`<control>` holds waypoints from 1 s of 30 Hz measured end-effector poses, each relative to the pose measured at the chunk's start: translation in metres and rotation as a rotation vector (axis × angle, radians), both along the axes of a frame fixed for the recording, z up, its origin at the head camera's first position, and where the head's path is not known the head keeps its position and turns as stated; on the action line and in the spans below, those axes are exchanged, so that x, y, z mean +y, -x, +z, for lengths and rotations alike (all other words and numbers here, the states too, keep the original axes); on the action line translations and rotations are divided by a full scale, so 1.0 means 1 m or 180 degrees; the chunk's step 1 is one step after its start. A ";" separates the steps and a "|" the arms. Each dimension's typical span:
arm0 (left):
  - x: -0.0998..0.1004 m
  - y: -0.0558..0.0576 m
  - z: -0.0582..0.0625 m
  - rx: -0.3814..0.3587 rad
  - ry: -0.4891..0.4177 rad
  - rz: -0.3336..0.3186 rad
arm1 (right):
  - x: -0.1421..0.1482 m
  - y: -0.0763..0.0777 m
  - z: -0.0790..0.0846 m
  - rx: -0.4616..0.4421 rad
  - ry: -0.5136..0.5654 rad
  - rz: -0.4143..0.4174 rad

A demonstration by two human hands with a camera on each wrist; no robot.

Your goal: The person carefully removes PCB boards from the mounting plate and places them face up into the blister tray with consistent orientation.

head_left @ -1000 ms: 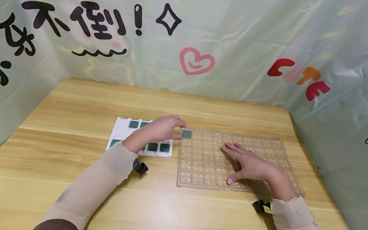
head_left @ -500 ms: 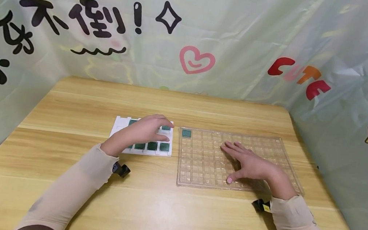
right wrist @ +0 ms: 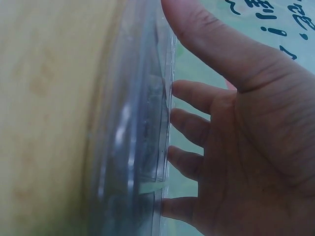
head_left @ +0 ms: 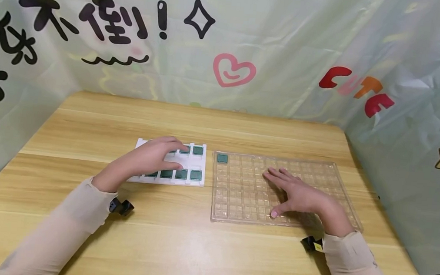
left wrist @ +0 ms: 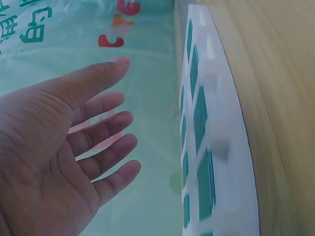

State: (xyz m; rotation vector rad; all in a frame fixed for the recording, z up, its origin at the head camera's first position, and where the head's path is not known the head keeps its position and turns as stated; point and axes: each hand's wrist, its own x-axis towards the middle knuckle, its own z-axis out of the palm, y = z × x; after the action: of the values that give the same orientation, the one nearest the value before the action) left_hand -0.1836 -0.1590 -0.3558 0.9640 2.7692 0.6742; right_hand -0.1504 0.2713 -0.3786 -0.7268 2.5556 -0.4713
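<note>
My left hand (head_left: 151,155) hovers over a white rack (head_left: 201,164) of green square chips, fingers spread and nothing between them. In the left wrist view, the left hand (left wrist: 64,132) is apart from the rack (left wrist: 229,147); green chips (left wrist: 200,118) sit in its slots. Part of the rack is hidden under the hand in the head view. My right hand (head_left: 302,199) rests with spread fingertips on a clear plastic tray (head_left: 232,220) with many small pockets. One green chip (head_left: 222,158) lies in the tray's far left pocket. The right wrist view shows the fingertips (right wrist: 184,91) on the tray's surface.
The rack and tray stand side by side on a wooden table (head_left: 179,239), a narrow gap between them. A printed cloth (head_left: 282,51) hangs behind and at both sides. A small black camera (head_left: 121,207) is strapped at the left wrist, another (head_left: 310,244) at the right.
My left hand has moved left, from beside the tray's far left corner to over the rack. The right hand and the chip in the tray have stayed put.
</note>
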 end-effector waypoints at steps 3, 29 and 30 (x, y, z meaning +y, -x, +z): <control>-0.007 -0.002 -0.001 0.0025 0.0020 0.0045 | 0.000 0.000 0.000 0.0000 -0.0002 -0.0004; -0.059 -0.019 -0.014 -0.0139 -0.0106 -0.0060 | 0.001 0.001 -0.001 0.0017 -0.0008 -0.0001; -0.061 -0.020 -0.015 -0.0163 -0.0085 -0.0050 | 0.001 0.001 -0.001 0.0018 -0.0010 0.0001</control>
State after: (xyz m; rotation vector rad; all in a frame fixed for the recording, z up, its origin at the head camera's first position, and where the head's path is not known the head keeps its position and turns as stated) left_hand -0.1636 -0.2199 -0.3713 0.9585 2.7122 0.7250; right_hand -0.1512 0.2718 -0.3796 -0.7283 2.5610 -0.4656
